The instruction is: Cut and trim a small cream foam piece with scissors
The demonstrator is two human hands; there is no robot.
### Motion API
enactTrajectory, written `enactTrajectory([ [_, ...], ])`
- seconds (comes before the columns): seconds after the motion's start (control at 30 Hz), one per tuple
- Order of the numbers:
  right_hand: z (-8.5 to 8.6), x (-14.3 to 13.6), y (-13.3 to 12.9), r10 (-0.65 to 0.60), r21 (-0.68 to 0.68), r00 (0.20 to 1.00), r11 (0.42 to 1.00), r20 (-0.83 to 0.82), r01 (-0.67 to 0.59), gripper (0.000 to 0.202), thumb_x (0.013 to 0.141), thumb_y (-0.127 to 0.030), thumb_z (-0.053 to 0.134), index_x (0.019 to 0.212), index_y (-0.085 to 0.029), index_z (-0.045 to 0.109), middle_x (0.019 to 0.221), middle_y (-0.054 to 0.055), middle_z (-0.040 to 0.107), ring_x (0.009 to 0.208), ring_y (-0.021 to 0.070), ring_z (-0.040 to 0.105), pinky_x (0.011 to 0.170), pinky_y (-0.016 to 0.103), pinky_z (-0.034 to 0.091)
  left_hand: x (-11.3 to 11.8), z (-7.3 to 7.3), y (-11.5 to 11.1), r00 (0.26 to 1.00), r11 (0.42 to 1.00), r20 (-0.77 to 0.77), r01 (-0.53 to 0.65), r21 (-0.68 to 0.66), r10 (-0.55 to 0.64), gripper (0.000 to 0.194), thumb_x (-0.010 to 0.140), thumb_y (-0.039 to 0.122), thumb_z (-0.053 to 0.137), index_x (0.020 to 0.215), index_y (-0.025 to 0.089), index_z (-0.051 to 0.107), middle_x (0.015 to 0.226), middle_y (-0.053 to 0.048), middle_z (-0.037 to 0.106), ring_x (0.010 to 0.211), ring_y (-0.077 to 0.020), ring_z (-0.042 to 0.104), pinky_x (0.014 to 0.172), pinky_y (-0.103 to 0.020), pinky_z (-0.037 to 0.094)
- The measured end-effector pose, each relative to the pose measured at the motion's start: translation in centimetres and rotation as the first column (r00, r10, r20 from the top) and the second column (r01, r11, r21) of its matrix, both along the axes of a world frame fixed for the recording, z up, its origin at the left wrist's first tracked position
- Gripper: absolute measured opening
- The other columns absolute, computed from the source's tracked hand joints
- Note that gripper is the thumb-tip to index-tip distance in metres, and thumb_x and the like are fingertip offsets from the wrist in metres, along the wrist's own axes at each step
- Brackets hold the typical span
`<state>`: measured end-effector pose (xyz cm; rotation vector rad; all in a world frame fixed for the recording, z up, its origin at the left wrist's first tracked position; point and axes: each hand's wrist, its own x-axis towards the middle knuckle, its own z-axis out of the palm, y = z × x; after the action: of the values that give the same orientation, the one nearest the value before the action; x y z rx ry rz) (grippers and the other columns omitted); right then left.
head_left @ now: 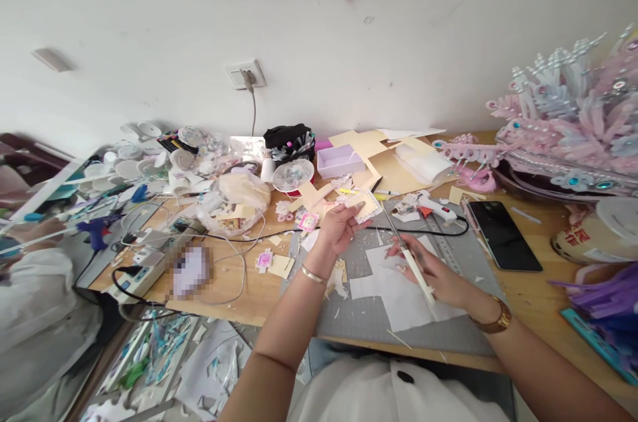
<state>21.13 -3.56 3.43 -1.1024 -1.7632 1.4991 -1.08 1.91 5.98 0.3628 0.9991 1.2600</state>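
Observation:
My left hand (341,229) pinches a small cream card piece (367,206) with a white scalloped or beaded edge. My right hand (431,269) is closed around a slim tool with a cream handle (417,276) and a long thin metal end. Its tip points up close beside the card piece; whether they touch I cannot tell. Beneath my hands lie a grey cutting mat (343,316) and white paper sheets (399,296). A pink-framed cutout (308,221) lies left of my left hand, and a second pink cutout (264,260) sits nearer me.
A white glue gun (438,208) with a black cable lies behind my right hand. To the right are a phone (504,236), a drink cup (598,232) and a pink beaded headdress (573,136). A lilac box (341,161) stands behind. Another person's sleeve (44,302) and a power strip (139,276) are left.

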Motion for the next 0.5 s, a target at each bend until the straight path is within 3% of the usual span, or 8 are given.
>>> enactTrajectory([
  [0.1,-0.1,-0.4,0.1,-0.072,-0.164,0.996,0.984,-0.055,0.062,0.054,0.080,-0.055,0.072,0.121,-0.022,0.062,0.095,0.005,0.069,0.079,0.0197,0.069,0.077,0.036,0.061,0.0,-0.6,-0.3,1.000,1.000,-0.009,0.012,-0.021,-0.013,0.007,0.079,0.004,0.073,0.083,0.010,0.071,0.080,-0.005,0.075,0.068,-0.0127,0.070,0.077,-0.034,0.065],
  [0.2,0.3,-0.7,0.1,-0.087,-0.282,0.994,0.957,-0.062,0.066,0.051,0.070,-0.053,0.081,0.107,-0.020,0.069,0.076,-0.001,0.064,0.052,0.0112,0.054,0.054,0.030,0.057,0.1,-1.1,-0.4,1.000,0.999,-0.020,0.014,-0.040,-0.015,0.007,0.079,0.005,0.075,0.081,0.011,0.070,0.081,-0.005,0.075,0.067,-0.0121,0.070,0.081,-0.035,0.065],
  [0.33,0.8,-0.9,0.0,-0.088,-0.357,0.993,0.933,-0.078,0.054,0.044,0.063,-0.047,0.086,0.092,-0.016,0.072,0.065,-0.004,0.060,0.045,0.0078,0.048,0.042,0.023,0.048,0.2,-1.4,-0.4,1.000,0.998,0.000,-0.012,-0.062,0.012,0.009,0.080,0.004,0.074,0.078,0.011,0.068,0.080,-0.005,0.075,0.066,-0.0115,0.069,0.084,-0.035,0.064],
  [0.5,1.3,-0.9,0.0,-0.143,-0.422,0.988,0.900,-0.052,0.108,0.041,0.058,-0.044,0.088,0.084,-0.016,0.071,0.057,-0.005,0.056,0.042,0.0066,0.047,0.039,0.019,0.041,-0.3,-1.3,-0.4,0.999,0.996,0.000,-0.045,-0.074,0.045,0.009,0.083,0.003,0.070,0.081,0.012,0.069,0.081,-0.005,0.076,0.069,-0.0125,0.071,0.085,-0.034,0.064],
])
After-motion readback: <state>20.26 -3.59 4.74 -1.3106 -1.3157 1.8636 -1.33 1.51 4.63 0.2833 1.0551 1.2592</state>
